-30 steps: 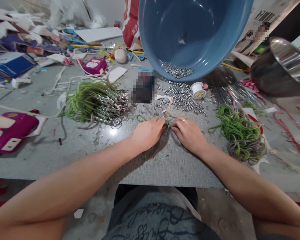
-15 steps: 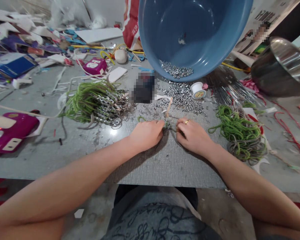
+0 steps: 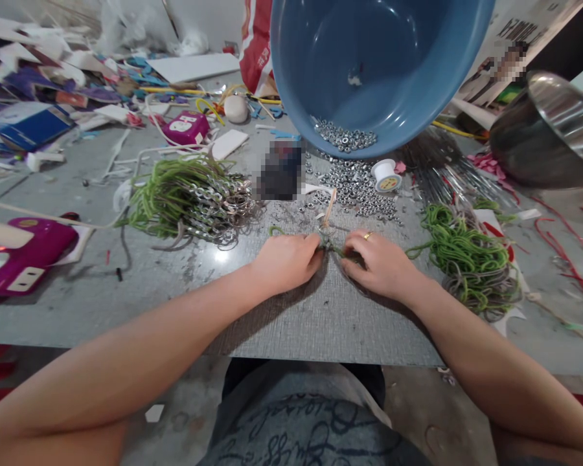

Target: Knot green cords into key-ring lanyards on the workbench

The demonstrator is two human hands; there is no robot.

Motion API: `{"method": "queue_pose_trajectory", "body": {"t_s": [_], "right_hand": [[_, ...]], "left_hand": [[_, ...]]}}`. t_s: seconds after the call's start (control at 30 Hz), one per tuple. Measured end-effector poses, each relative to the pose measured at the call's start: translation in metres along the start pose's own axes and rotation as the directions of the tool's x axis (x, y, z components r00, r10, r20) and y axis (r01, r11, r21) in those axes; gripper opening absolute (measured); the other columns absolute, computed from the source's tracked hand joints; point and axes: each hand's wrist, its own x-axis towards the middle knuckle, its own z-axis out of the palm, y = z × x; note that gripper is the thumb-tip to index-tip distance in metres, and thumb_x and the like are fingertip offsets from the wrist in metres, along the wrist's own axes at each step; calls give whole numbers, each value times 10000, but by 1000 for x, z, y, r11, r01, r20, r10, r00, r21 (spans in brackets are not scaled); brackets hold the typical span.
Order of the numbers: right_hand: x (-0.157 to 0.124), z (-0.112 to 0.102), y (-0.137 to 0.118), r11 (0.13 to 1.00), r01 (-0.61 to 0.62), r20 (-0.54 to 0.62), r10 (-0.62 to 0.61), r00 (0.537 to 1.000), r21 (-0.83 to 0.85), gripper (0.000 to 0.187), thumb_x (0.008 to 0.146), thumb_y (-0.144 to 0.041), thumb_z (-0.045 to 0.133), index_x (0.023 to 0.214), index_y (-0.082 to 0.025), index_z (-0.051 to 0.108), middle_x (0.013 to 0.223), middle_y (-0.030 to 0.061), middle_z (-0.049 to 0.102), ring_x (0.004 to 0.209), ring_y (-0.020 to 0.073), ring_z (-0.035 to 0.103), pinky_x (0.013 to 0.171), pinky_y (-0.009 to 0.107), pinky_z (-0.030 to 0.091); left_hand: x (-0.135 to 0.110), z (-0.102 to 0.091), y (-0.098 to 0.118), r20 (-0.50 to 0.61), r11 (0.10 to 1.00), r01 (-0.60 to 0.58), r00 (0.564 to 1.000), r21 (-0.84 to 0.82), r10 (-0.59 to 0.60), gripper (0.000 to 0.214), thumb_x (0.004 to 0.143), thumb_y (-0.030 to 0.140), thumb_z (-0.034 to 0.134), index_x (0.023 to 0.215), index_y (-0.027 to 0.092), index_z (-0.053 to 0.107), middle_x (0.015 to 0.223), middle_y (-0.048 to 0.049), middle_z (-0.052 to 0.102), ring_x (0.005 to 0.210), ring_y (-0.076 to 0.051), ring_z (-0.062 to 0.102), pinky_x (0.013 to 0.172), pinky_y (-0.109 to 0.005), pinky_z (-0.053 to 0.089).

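My left hand [image 3: 289, 260] is closed, its thumb and fingers pinching one end of a green and grey cord [image 3: 331, 246] low over the table. Opposite it, my right hand [image 3: 381, 264], with a ring on one finger, is curled around the other side of the cord. Small metal bits, seemingly nuts, sit on the short stretch between the hands; their exact arrangement is too small to tell. Just beyond the fingers stands a thin tan strip [image 3: 330, 204]. Loose metal nuts [image 3: 362, 188] lie scattered behind the hands.
A tilted blue basin [image 3: 379, 58] holds more nuts. Left lies a bundle of green cords with nuts [image 3: 189, 194]; right, a pile of green and grey cords [image 3: 471, 252]. A white thread spool [image 3: 386, 176], purple power strips [image 3: 34, 252] and a metal bowl [image 3: 534, 142] surround the work area.
Both hands stay nearly in place on the cord. The right hand's fingers have shifted slightly, and a little more green cord shows beside them.
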Motion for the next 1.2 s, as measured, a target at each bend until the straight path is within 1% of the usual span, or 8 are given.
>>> {"method": "queue_pose_trajectory", "body": {"t_s": [0.13, 0.27, 0.4, 0.57, 0.7, 0.83, 1.03, 1.2], "right_hand": [[3, 8, -4, 995, -94, -89, 95, 991, 16, 368, 870, -465, 403, 997, -153, 549, 904, 89, 626, 816, 219, 567, 681, 303, 371], [7, 15, -9, 997, -54, -100, 49, 994, -54, 278, 868, -399, 452, 937, -157, 571, 862, 82, 632, 778, 213, 567, 668, 304, 340], [11, 14, -11, 996, -48, -42, 45, 998, -81, 157, 866, -270, 478, 815, -165, 583, 738, 53, 637, 712, 188, 559, 647, 294, 297], [13, 9, -13, 993, -62, 27, 65, 998, -102, 165, 877, -228, 462, 794, -157, 585, 721, 50, 648, 698, 176, 563, 638, 289, 268], [13, 9, -13, 990, -48, 75, 58, 996, -134, 175, 884, -233, 455, 816, -145, 590, 732, 58, 655, 726, 186, 577, 651, 295, 263], [13, 8, -15, 987, -28, 103, 45, 994, -160, 187, 893, -235, 436, 835, -142, 588, 773, 64, 665, 759, 196, 587, 664, 301, 256], [12, 6, -16, 983, -7, 104, 27, 994, -185, 206, 905, -225, 398, 843, -150, 579, 782, 63, 666, 757, 197, 586, 664, 305, 251], [11, 8, -15, 980, -10, 98, 30, 995, -197, 210, 901, -235, 401, 830, -146, 577, 751, 69, 653, 745, 203, 579, 656, 308, 251]], "left_hand": [[1, 0, 4, 10, 999, 31, 999, -11, -31, 364, 867, 434, 372, 991, 144, 553, 736, -101, 663, 708, -283, 646, 592, -361, 461], [2, 0, 3, 39, 999, 42, 998, 1, -42, 316, 877, 375, 367, 974, 158, 574, 738, -99, 672, 712, -292, 651, 596, -366, 461], [3, -2, 1, 76, 999, 41, 996, 0, -41, 297, 880, 322, 346, 950, 170, 592, 763, -97, 681, 723, -283, 651, 596, -349, 451], [3, -9, -3, 145, 999, -50, 988, 0, 49, 270, 850, 280, 360, 887, 174, 606, 780, -94, 678, 734, -264, 644, 612, -332, 437], [3, -17, -7, 222, 988, -154, 963, 0, 150, 261, 824, 250, 361, 856, 173, 609, 730, -85, 663, 716, -244, 635, 618, -321, 426], [3, -22, -9, 279, 979, -206, 940, -2, 198, 245, 798, 231, 375, 824, 173, 612, 699, -80, 652, 698, -229, 626, 594, -304, 409], [2, -18, -8, 232, 983, -185, 957, 21, 175, 229, 797, 241, 383, 806, 182, 605, 676, -75, 647, 673, -235, 625, 555, -298, 391], [0, -13, -3, 119, 999, -44, 992, -17, 46, 355, 875, 422, 341, 901, 168, 588, 694, -88, 651, 700, -259, 632, 588, -322, 421]]}}
